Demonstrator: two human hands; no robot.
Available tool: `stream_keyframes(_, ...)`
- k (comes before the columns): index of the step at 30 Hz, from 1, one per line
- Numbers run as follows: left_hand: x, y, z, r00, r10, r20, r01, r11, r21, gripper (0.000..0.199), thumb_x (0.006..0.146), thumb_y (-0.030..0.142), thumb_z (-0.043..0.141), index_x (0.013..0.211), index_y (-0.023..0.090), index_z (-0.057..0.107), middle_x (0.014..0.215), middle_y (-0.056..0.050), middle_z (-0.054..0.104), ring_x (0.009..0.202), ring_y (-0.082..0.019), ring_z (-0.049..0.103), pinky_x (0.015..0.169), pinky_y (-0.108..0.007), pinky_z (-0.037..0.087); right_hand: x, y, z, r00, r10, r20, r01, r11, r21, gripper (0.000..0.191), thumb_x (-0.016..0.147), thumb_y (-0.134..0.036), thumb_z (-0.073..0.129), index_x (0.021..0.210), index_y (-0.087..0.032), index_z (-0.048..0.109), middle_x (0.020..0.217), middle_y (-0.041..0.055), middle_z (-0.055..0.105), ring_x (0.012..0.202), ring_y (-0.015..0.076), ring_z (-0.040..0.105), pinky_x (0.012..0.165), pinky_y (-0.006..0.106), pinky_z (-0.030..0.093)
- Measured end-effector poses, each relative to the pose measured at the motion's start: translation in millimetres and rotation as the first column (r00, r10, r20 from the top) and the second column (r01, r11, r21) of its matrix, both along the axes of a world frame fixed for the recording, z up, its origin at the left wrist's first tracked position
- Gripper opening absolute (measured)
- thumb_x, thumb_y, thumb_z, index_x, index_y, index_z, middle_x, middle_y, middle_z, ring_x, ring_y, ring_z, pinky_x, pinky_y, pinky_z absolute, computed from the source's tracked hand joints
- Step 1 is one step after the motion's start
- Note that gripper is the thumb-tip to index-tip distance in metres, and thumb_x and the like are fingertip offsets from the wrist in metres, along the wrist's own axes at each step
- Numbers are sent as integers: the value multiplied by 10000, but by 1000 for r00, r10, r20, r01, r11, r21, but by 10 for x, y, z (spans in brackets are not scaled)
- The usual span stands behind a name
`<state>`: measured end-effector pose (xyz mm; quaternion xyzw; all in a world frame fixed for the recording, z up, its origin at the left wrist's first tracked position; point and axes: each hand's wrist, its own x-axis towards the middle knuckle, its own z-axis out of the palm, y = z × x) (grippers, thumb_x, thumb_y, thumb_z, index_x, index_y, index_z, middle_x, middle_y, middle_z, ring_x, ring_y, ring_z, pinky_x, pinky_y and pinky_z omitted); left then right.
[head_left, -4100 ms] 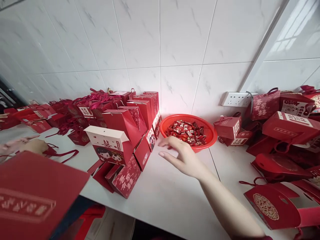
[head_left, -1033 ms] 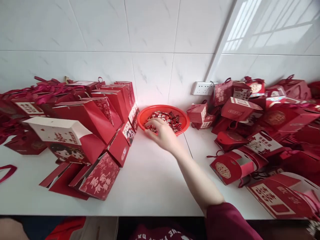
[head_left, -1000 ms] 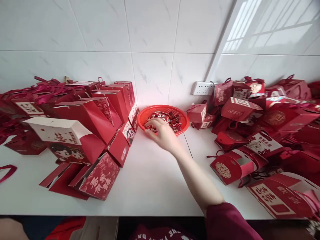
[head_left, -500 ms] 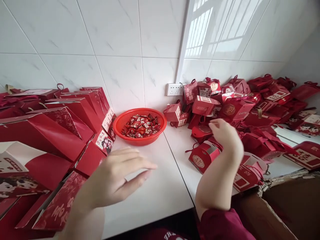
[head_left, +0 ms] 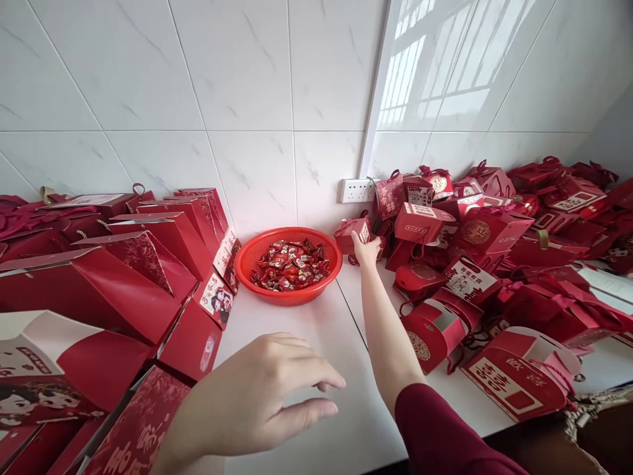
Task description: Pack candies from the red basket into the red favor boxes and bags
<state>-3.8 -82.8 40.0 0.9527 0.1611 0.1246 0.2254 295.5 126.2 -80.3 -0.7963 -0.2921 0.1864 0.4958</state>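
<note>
My right hand [head_left: 366, 249] reaches far forward, fingers spread, at a small red box [head_left: 352, 232] at the left end of the pile of gift boxes; whether it grips the box cannot be made out. Nearer to me, my left hand [head_left: 281, 389] hovers over the white tabletop [head_left: 316, 330], its thumb and fingers apart and nothing between them. Beside the small box stands a red plastic basket [head_left: 242, 264] holding red-wrapped candies [head_left: 291, 264].
Open red bags [head_left: 133, 284] stand in rows along the left. Many red gift boxes [head_left: 489, 231] are heaped on the right. A cardboard carton [head_left: 601, 422] is at the lower right corner. A socket [head_left: 357, 190] is on the tiled wall.
My right hand has moved forward and left, from above the pile to the small box. My left hand has shifted slightly right and nearer to me. The view has turned a little.
</note>
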Motion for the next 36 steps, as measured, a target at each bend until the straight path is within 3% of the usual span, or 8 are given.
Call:
stream_keyframes(5,-89,146,-14,995,95,-27,-97,993,-73,202,901,323,573,1064,262,676,952,0,721,863,-164,653,809,-273,485,-90,-151,33,999,-22,38,16,988,154,811,882,-486,402,1499,-40,124,1484,257,262,1347,248,384,1060,302,362)
stream_keyframes(8,-115,396,-101,944,326,43,-308,922,-237,278,918,406,536,1138,279,649,1107,-21,698,986,-179,653,861,-278,511,-326,-452,115,979,36,200,-110,920,376,842,878,-480,432,1524,-108,41,1525,202,189,1398,219,308,1088,313,347)
stream_keyframes(13,-121,894,-322,619,749,235,-534,621,-573,633,912,629,379,1451,298,359,1425,-107,491,912,-218,694,685,-322,588,-826,-1069,261,763,317,564,-617,619,486,1085,800,-491,618,1516,-301,-175,1599,124,5,1442,301,218,1044,509,405)
stream_keyframes(17,-194,1044,-369,607,777,169,-452,512,-730,759,850,729,378,1405,218,464,1177,-121,671,890,-262,696,666,-344,598,-929,-1317,352,383,497,779,-918,296,263,1212,729,-463,752,1523,-304,-150,1614,133,15,1462,325,164,1117,544,304)
stream_keyframes(19,-238,1025,-344,598,791,132,-489,490,-721,740,822,724,451,1357,218,526,1101,-100,706,929,-275,688,681,-338,597,-891,-1359,411,270,565,780,-961,212,179,1212,718,-475,770,1536,-284,-104,1596,146,159,1451,313,212,1134,533,281)
stream_keyframes(24,-272,960,-331,663,749,4,-620,552,-558,635,841,693,436,1273,261,612,1123,-39,707,1130,-299,610,865,-351,550,-816,-1469,536,132,759,638,-985,174,-3,850,810,-515,671,1511,-286,248,1465,124,443,1237,258,529,1005,437,450)
stream_keyframes(31,-235,949,-409,639,759,-122,-755,590,-285,523,863,583,405,1145,243,685,1033,-25,729,1089,-288,627,956,-345,480,-923,-1647,570,171,831,529,-939,299,-167,729,854,-574,585,1465,-237,375,753,-2,669,647,164,628,676,288,477)
stream_keyframes(36,-227,915,-483,787,555,-271,-617,727,-303,347,842,327,490,1145,259,646,1173,-5,688,1098,-210,625,905,-261,486,-983,-1677,605,-117,922,370,-966,-19,-257,598,914,-536,514,1419,-219,457,641,-27,640,530,129,562,628,245,426)
